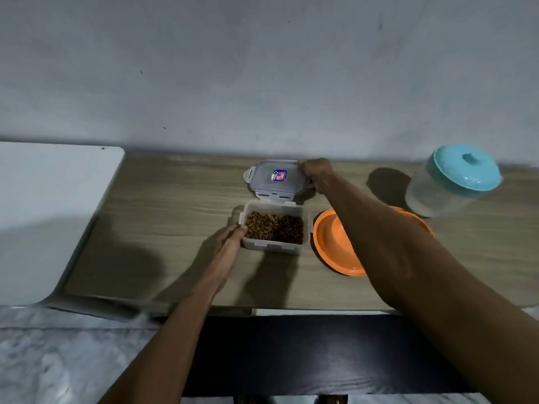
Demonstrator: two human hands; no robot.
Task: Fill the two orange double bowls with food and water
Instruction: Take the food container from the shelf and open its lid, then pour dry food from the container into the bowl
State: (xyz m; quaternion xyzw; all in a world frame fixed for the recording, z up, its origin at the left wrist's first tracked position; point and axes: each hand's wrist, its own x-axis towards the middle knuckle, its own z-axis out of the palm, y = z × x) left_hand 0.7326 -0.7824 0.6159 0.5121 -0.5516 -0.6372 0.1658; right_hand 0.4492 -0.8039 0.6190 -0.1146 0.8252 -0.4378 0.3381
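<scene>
Near the middle of the frame an open food tub (303,225) sits on the wooden table (163,205), brown kibble (274,227) covering its bottom. The left hand (230,237) comes up from the lower left and lays its fairly straight fingers against the tub's left wall. To me that reads as bracing it so it cannot slide, not as a grip. Just behind the tub, toward the wall, is its clear lid (275,177). The right hand (316,174) has its fingers curled over the lid's right edge and grips it. I can't tell whether the lid rests on the table or hangs just above it. Holding it back there keeps it off the food and out of the pouring path, I'd guess. To the right of the tub and close beside it lies an orange double bowl (332,243). The right forearm crosses over it, so only its left well and a sliver of far rim show, and that well looks empty. I see just this one, so I cannot say where the second bowl is. At the right edge stands a clear jug (431,196) with a teal lid (463,167), presumably the water, parked within reach for later. A white board (52,214) fills the left side.
</scene>
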